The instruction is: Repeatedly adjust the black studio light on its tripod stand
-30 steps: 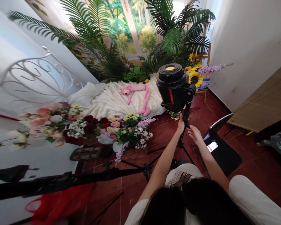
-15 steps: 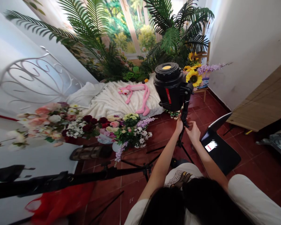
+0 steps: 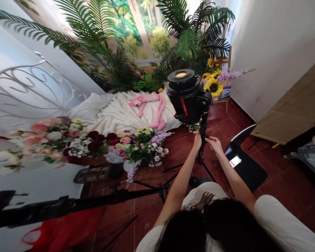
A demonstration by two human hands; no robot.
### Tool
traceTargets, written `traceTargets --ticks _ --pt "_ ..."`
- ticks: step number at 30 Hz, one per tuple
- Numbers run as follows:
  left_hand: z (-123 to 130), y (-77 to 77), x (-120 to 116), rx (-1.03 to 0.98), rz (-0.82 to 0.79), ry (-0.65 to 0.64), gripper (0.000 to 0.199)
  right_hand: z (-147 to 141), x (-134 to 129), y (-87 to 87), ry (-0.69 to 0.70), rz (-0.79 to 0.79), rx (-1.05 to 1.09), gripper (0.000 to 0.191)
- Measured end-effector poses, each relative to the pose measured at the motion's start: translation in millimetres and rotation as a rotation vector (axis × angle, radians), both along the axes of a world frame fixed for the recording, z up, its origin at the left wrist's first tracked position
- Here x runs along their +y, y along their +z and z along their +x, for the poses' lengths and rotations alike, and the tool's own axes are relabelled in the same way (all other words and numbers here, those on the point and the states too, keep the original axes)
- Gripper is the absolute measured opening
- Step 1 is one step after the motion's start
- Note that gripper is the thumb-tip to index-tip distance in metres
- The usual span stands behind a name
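A black studio light (image 3: 185,96) with a red stripe sits on top of a black light stand (image 3: 201,148). My left hand (image 3: 197,141) is closed around the stand's upright, just below the lamp. My right hand (image 3: 214,145) is right of the upright, its fingers stretched out and apart, with the fingertips close to the pole. Whether they touch it I cannot tell. The lower stand legs spread over the red tiles in front of my body.
Left of the stand are artificial flowers (image 3: 126,145). A pink plush toy (image 3: 147,101) lies on a white blanket (image 3: 107,112). At right stands a black chair (image 3: 252,175) with a phone (image 3: 235,161) on it. Another black stand (image 3: 89,203) crosses the lower left, above a red bag (image 3: 65,227).
My right fingers have come off the knob area of the stand and straightened. My left hand stays on the upright. The whole view has shifted slightly.
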State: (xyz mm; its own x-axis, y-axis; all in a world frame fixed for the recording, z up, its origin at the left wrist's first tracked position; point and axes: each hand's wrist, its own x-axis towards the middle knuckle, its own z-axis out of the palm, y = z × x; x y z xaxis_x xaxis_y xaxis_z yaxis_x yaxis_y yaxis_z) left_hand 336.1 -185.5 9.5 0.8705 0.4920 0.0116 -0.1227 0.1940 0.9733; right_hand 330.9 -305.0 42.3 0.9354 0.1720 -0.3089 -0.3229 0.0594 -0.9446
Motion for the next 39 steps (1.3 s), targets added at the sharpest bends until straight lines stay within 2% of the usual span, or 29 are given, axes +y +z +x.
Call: traceTargets --ticks 3,6,7,10,13,16,18,20,22,24,27,30,33,36,39 --pt "-33 -12.7 4 -0.036 0.067 -0.006 0.042 -12 4 -12.2 -0.052 0.070 0.052 0.052" --pt "-90 -45.0 13 0.082 -0.028 -0.060 0.047 -26 10 -27.2 0.063 0.068 0.133 0.045" --pt "-114 -59.0 18 0.155 -0.075 -0.036 0.048 -31 11 -31.8 0.124 0.049 0.160 0.041" --pt "-196 -100.2 38 0.361 -0.192 0.160 0.048 -44 18 -43.1 0.272 -0.015 0.224 0.031" --pt "-282 -123.1 68 0.557 -0.263 0.453 0.046 -53 30 -51.1 0.353 -0.050 0.245 0.021" --pt "-360 -119.7 102 0.654 -0.278 0.747 0.040 -59 48 -58.2 0.436 -0.078 0.259 0.016" --pt "-402 -107.0 122 0.634 -0.270 0.905 0.038 -63 65 -62.9 0.505 -0.088 0.271 0.015" --pt "-429 -89.9 136 0.597 -0.258 1.037 0.039 -69 83 -67.0 0.578 -0.086 0.279 0.016" --pt "-440 -70.2 146 0.523 -0.213 1.152 0.042 -77 103 -69.3 0.663 -0.090 0.282 0.019" --pt "-434 -48.8 151 0.373 -0.068 1.258 0.050 -88 123 -69.7 0.754 -0.100 0.273 0.022" --pt "-406 -17.9 156 0.199 0.125 1.302 0.053 -108 152 -66.9 0.911 -0.119 0.258 0.025" --pt "-376 3.5 160 0.137 0.223 1.337 0.057 -130 180 -60.3 1.063 -0.130 0.232 0.026" --pt "-359 11.8 163 0.077 0.183 1.277 0.066 -153 212 -47.7 1.236 -0.128 0.169 0.025" --pt "-354 11.4 164 0.062 0.201 1.287 0.070 -176 249 -28.4 1.436 -0.135 0.052 0.030" --pt "-354 8.2 165 0.085 0.225 1.315 0.069 -196 290 -6.9 1.581 -0.153 -0.166 0.041"
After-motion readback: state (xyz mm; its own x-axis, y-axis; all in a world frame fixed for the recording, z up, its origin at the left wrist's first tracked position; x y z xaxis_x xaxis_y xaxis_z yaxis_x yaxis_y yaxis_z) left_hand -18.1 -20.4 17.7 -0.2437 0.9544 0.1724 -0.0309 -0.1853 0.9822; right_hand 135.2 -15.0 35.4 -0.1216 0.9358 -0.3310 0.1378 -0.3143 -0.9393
